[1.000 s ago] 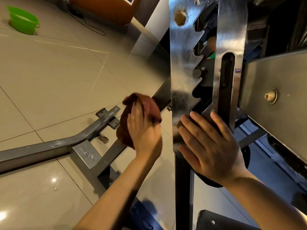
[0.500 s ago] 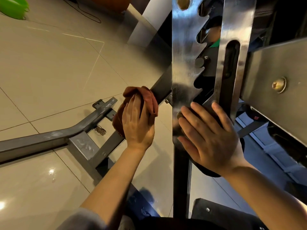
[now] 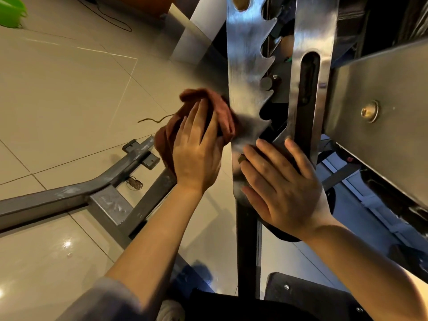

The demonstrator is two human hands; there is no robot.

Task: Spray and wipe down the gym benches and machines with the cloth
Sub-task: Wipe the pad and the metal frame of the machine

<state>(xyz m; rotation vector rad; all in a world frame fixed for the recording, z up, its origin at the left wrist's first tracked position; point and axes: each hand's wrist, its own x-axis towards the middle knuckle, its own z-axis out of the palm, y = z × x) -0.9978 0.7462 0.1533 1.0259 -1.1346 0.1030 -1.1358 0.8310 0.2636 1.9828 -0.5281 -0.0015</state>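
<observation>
Fingers (image 3: 201, 117) of the left hand (image 3: 196, 156) lie nearly straight over a bunched reddish-brown cloth (image 3: 222, 117), pressing it against the left edge of a brushed steel notched plate (image 3: 245, 72) on the gym machine. Whether the thumb curls under the cloth cannot be told. A loose thread (image 3: 152, 120) trails from the cloth out to the left.

On the right, the right hand (image 3: 282, 191) rests flat on the lower part of the same plate, its fingers (image 3: 271, 149) spread and straight, gripping nothing. Its fingertips reach toward a second upright steel bar with a long slot (image 3: 309, 96), just right of the notched plate. A round pin (image 3: 266, 83) sits in 1 of the notches between the 2 pieces.

Farther right, a broad flat metal panel (image 3: 382, 117) carries a brass-coloured bolt head (image 3: 369, 111).

Below the left hand, a grey steel floor frame (image 3: 69, 198) of the machine runs across glossy beige floor tiles (image 3: 69, 93). At the top left corner, part of a green plastic tub (image 3: 10, 10) shows, with a thin black cable (image 3: 111, 18) on the floor near it
</observation>
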